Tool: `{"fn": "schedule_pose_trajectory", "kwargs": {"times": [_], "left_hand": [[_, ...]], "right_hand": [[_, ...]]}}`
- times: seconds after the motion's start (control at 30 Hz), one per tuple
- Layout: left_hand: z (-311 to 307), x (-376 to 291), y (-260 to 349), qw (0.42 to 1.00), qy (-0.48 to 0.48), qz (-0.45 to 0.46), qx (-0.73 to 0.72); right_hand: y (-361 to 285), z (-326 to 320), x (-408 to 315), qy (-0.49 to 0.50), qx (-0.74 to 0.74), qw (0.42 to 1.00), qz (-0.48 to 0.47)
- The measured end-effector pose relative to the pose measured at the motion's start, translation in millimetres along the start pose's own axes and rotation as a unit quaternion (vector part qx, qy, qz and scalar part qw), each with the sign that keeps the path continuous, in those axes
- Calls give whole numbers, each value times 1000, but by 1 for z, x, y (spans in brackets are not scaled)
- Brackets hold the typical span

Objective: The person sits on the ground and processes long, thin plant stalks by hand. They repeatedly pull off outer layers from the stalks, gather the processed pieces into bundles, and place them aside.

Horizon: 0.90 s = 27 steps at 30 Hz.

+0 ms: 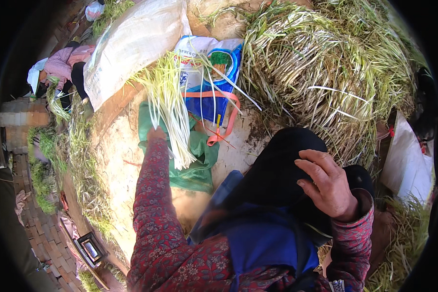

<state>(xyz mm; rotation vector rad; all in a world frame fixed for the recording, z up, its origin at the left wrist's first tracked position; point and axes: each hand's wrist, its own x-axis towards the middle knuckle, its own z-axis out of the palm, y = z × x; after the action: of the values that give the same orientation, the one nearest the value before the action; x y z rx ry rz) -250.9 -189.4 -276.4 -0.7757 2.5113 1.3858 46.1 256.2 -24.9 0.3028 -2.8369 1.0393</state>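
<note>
A loose bundle of long leafy stalks point(177, 135), white at the root end and yellow-green at the tips, lies on a green mesh sack point(195, 182). My left hand point(157, 134) reaches to the bundle's left side and grips the white ends of a few stalks. Its fingers are mostly hidden behind the back of the hand. Above my bent knee hovers my right hand point(325, 182), fingers apart, with nothing in it. Right of the bundle, a coral-coloured strap point(233, 120) curls over a blue and white printed bag point(204, 82); several single stalks lie across that bag.
A large heap of stalks point(314, 73) rises at the right. A big white woven sheet point(138, 40) covers the upper left. Beyond it a person point(64, 69) bends over, holding greens. A small dark-framed object point(91, 250) rests at lower left near brick paving point(49, 248).
</note>
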Motion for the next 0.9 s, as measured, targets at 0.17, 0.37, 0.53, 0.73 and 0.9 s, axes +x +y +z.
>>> {"fn": "schedule_pose_trajectory", "kwargs": {"times": [0.17,0.37,0.53,0.73,0.9], "left_hand": [[-2,7,-61,974,-47,22,219],[-16,25,-78,973,-150,-16,173],[-24,29,-86,976,-194,16,95],[-30,24,-86,964,-158,45,209],[-23,21,-90,953,-107,47,278]], "right_hand": [[5,10,12,-18,6,1000,4],[6,17,22,-35,-1,999,25],[7,18,24,-41,-2,999,23],[6,17,24,-43,0,999,24],[3,15,23,-50,1,998,35]]}}
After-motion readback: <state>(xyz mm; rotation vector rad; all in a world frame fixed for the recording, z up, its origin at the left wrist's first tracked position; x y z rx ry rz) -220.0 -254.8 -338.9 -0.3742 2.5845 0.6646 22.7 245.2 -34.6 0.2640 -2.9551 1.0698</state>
